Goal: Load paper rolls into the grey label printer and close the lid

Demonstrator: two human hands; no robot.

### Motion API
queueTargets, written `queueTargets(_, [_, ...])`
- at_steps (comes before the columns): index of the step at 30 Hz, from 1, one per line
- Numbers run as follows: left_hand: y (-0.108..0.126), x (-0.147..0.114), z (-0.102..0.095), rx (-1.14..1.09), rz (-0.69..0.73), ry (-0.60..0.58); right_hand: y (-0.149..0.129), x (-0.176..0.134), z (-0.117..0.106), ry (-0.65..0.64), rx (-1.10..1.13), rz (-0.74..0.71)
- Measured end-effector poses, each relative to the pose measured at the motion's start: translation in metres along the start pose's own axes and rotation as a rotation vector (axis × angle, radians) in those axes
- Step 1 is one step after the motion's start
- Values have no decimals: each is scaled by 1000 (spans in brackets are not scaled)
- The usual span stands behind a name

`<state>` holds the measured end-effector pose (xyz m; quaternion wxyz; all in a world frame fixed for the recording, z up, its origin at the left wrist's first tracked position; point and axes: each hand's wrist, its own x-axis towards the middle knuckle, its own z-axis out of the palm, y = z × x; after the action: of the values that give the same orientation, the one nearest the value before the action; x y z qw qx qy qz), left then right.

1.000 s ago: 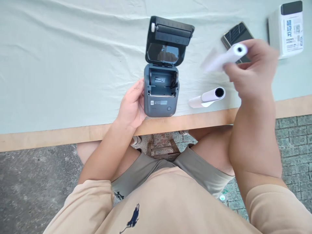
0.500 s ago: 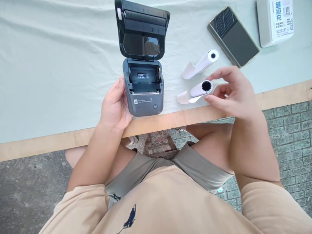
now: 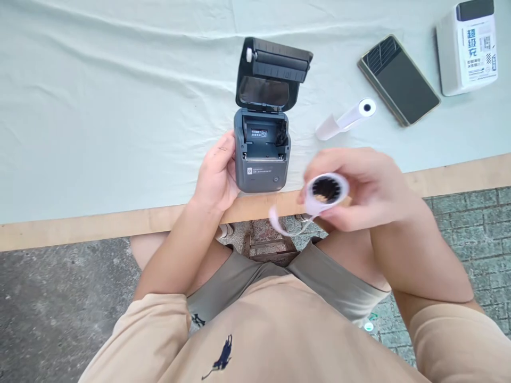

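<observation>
My left hand (image 3: 217,173) is closed around the left side of a dark grey label printer (image 3: 261,175). The printer's lid (image 3: 273,69) is swung up, and its paper bay (image 3: 261,139) shows no roll inside. In my right hand (image 3: 359,186) is a white paper roll (image 3: 344,192) with a dark toothed core, held over the table's front edge. Its loose paper end curls down to the left. A second white paper roll (image 3: 353,118), with a small dark core hole, lies on the cloth beyond my right hand, its end partly unrolled.
A smartphone (image 3: 405,88) lies screen up at the back right. Beside it stands a white box (image 3: 451,58) with printed lettering. Pale green cloth (image 3: 120,117) covers the table, whose wooden edge (image 3: 80,224) runs in front of my legs.
My right hand has picked up the nearer roll with the toothed core and brought it up toward me. The view has shifted; my left hand still holds the printer.
</observation>
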<state>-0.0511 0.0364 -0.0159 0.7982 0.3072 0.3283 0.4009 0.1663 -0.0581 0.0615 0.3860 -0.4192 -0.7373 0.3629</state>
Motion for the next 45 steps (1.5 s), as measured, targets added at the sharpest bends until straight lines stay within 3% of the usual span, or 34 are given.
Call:
queueTargets(2, [0, -1, 1, -26, 15, -23, -6, 18, 12, 5, -153, -9])
queueTargets(6, [0, -4, 4, -70, 0, -41, 0, 35, 22, 114, -516, 127])
queueTargets(9, [-1, -5, 5, -81, -9, -25, 5, 42, 24, 72, -742, 225])
queueTargets(13, [-2, -5, 5, -48, -16, 13, 7, 53, 31, 20, -926, 307])
queueTargets(16, [-1, -5, 4, -41, -28, 10, 12, 58, 34, 37, -1005, 286])
queueTargets(22, [-1, -4, 2, -64, -24, 9, 13, 50, 28, 82, -923, 110])
queueTargets(27, [3, -1, 5, -155, -88, 56, 15, 35, 34, 30, -774, -65])
queueTargets(31, [4, -7, 4, -145, -102, 14, 28, 26, 39, 42, -716, -21])
queueTargets(34, [2, -14, 3, 3, -44, -65, 33, 23, 39, 35, -664, 15])
queueTargets(37, [1, -19, 6, 119, -13, -70, 34, 22, 34, 38, -635, 13])
queueTargets(39, [2, -21, 8, 156, -19, -56, 33, 26, 28, 150, -590, -37])
queueTargets(42, [4, -20, 9, 187, -39, -44, 30, 39, 19, 418, -523, -68])
queueTargets(45, [6, -19, 9, 208, -39, -57, 26, 52, 17, 485, -448, 43])
